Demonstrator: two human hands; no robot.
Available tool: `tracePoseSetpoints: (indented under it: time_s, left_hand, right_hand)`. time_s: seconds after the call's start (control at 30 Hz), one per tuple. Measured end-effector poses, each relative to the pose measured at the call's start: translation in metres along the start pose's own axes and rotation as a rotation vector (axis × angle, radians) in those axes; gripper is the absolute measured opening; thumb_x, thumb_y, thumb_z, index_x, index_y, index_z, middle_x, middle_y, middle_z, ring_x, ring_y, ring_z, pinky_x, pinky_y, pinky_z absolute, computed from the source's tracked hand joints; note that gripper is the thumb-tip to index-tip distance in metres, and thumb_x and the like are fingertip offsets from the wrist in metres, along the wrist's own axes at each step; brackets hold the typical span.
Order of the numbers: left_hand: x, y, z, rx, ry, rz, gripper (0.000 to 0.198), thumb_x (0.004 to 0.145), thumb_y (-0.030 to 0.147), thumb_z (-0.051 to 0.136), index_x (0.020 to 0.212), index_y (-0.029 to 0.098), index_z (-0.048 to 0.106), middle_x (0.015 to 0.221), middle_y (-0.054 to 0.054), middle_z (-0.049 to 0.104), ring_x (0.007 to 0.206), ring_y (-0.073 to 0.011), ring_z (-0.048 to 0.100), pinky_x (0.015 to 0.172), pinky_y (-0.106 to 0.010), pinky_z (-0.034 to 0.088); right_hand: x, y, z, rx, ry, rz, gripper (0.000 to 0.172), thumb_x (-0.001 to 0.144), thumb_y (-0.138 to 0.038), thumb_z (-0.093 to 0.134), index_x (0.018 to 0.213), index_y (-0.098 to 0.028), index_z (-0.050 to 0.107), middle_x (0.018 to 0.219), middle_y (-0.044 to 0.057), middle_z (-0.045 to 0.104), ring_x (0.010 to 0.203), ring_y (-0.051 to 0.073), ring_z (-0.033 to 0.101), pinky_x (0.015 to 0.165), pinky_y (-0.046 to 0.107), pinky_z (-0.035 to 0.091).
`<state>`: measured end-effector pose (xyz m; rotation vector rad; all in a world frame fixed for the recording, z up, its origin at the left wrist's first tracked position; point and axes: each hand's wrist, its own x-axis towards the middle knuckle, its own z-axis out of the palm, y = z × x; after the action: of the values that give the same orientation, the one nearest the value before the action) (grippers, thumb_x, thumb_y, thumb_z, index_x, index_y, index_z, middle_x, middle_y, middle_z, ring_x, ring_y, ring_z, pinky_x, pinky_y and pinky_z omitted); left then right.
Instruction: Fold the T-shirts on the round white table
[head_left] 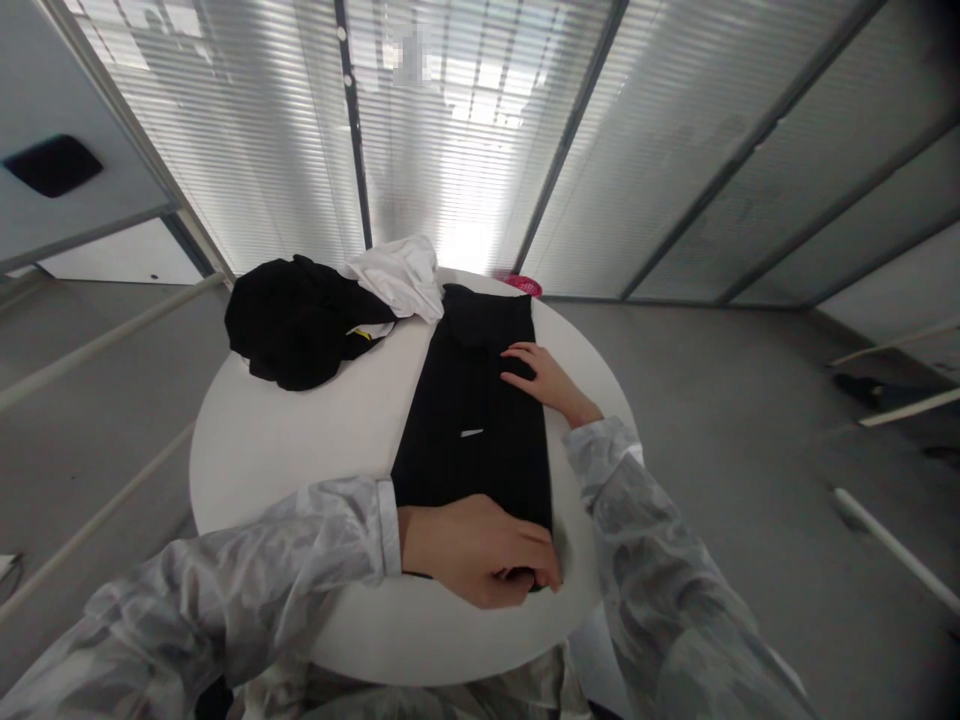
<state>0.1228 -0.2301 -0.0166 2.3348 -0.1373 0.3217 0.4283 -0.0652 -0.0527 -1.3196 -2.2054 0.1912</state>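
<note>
A long black folded garment (465, 460) lies flat on a round white table (300, 450), with a small pale mark or tag near its middle. My left hand (480, 550) reaches across its near end, fingers curled closed on the near right corner. Farther up, my right hand (544, 382) rests on the garment's right edge with fingers spread and nothing gripped. The far end of the garment has a folded-over flap, and its exact kind does not show.
At the table's far left lies a crumpled heap of black cloth (292, 320) with a yellow-and-white detail. White cloth (401, 275) sits beside it. A pink basket-like item (523, 285) shows behind the far edge. Glass partitions with blinds stand beyond; pale rails (896, 550) flank the floor.
</note>
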Motion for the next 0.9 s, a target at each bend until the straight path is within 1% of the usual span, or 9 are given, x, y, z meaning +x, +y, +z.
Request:
tracePoseSetpoints:
  time_s: [0.07, 0.13, 0.3, 0.43, 0.63, 0.7, 0.77, 0.83, 0.9]
  left_hand:
    - [0.005, 0.004, 0.008, 0.187, 0.056, -0.07, 0.04, 0.104, 0.047, 0.069, 0.136, 0.023, 0.066, 0.129, -0.01, 0.076, 0.097, -0.022, 0.078, 0.078, -0.033, 0.06]
    - [0.01, 0.005, 0.016, 0.34, 0.05, -0.077, 0.048, 0.106, 0.059, 0.067, 0.133, 0.02, 0.068, 0.127, -0.012, 0.074, 0.093, -0.0243, 0.077, 0.075, -0.037, 0.059]
    - [0.015, 0.001, 0.027, 0.392, 0.036, -0.007, 0.018, 0.112, 0.032, 0.059, 0.121, 0.024, 0.073, 0.129, -0.007, 0.074, 0.096, -0.0193, 0.075, 0.08, -0.038, 0.058]
    - [0.013, -0.002, 0.018, 0.275, 0.021, 0.066, 0.016, 0.11, 0.028, 0.063, 0.117, 0.031, 0.077, 0.128, -0.002, 0.076, 0.107, -0.0179, 0.074, 0.09, -0.037, 0.056]
    - [0.01, 0.005, 0.01, 0.138, -0.101, 0.227, 0.018, 0.099, 0.018, 0.07, 0.092, 0.033, 0.078, 0.121, 0.0, 0.078, 0.109, -0.0199, 0.075, 0.097, -0.036, 0.057]
    - [0.008, 0.009, 0.003, 0.024, -0.115, 0.242, 0.017, 0.097, 0.017, 0.07, 0.096, 0.032, 0.077, 0.121, 0.0, 0.079, 0.11, -0.0181, 0.077, 0.097, -0.031, 0.059]
    - [0.008, 0.009, -0.014, -0.094, -0.062, 0.202, 0.015, 0.1, 0.02, 0.068, 0.107, 0.031, 0.077, 0.126, 0.0, 0.079, 0.112, -0.0154, 0.078, 0.098, -0.024, 0.059]
    - [0.006, 0.002, -0.039, -0.121, 0.065, 0.13, 0.017, 0.106, 0.028, 0.066, 0.121, 0.028, 0.075, 0.131, -0.003, 0.079, 0.117, -0.0155, 0.077, 0.105, -0.024, 0.058]
    - [-0.001, -0.015, -0.068, 0.008, 0.225, 0.018, 0.027, 0.108, 0.037, 0.067, 0.132, 0.025, 0.073, 0.137, -0.008, 0.078, 0.128, -0.0209, 0.074, 0.119, -0.033, 0.054]
  right_hand:
    - [0.001, -0.001, 0.0, -0.006, -0.004, -0.003, 0.045, 0.105, -0.059, 0.068, 0.143, -0.036, 0.071, 0.149, 0.011, 0.064, 0.141, 0.037, 0.062, 0.126, 0.063, 0.047]
    - [0.001, -0.002, -0.001, -0.009, -0.004, -0.007, 0.044, 0.105, -0.059, 0.067, 0.143, -0.035, 0.071, 0.15, 0.011, 0.063, 0.141, 0.037, 0.062, 0.126, 0.062, 0.048]
    - [0.001, 0.0, 0.0, -0.013, -0.005, -0.007, 0.045, 0.105, -0.059, 0.068, 0.143, -0.035, 0.071, 0.149, 0.012, 0.064, 0.141, 0.038, 0.062, 0.125, 0.064, 0.048]
    - [0.001, -0.001, 0.0, -0.01, 0.002, -0.005, 0.046, 0.104, -0.059, 0.068, 0.143, -0.035, 0.071, 0.15, 0.012, 0.063, 0.141, 0.038, 0.062, 0.125, 0.065, 0.048]
    - [0.001, 0.0, 0.0, -0.019, -0.006, 0.006, 0.046, 0.104, -0.06, 0.068, 0.143, -0.036, 0.071, 0.151, 0.011, 0.064, 0.142, 0.038, 0.062, 0.126, 0.065, 0.048]
    - [0.0, 0.002, 0.0, -0.037, 0.0, 0.012, 0.049, 0.105, -0.061, 0.067, 0.146, -0.035, 0.069, 0.156, 0.011, 0.063, 0.145, 0.039, 0.061, 0.127, 0.065, 0.047]
    - [0.0, 0.002, 0.002, -0.065, 0.004, 0.02, 0.055, 0.106, -0.062, 0.066, 0.153, -0.034, 0.064, 0.162, 0.012, 0.06, 0.149, 0.039, 0.058, 0.129, 0.066, 0.046]
    - [-0.002, 0.001, 0.005, -0.1, -0.004, 0.03, 0.063, 0.107, -0.063, 0.063, 0.163, -0.034, 0.056, 0.169, 0.012, 0.055, 0.156, 0.04, 0.053, 0.131, 0.069, 0.042]
    - [-0.004, -0.003, 0.008, -0.141, -0.022, 0.038, 0.07, 0.108, -0.064, 0.061, 0.169, -0.032, 0.048, 0.174, 0.014, 0.05, 0.162, 0.042, 0.046, 0.132, 0.071, 0.039]
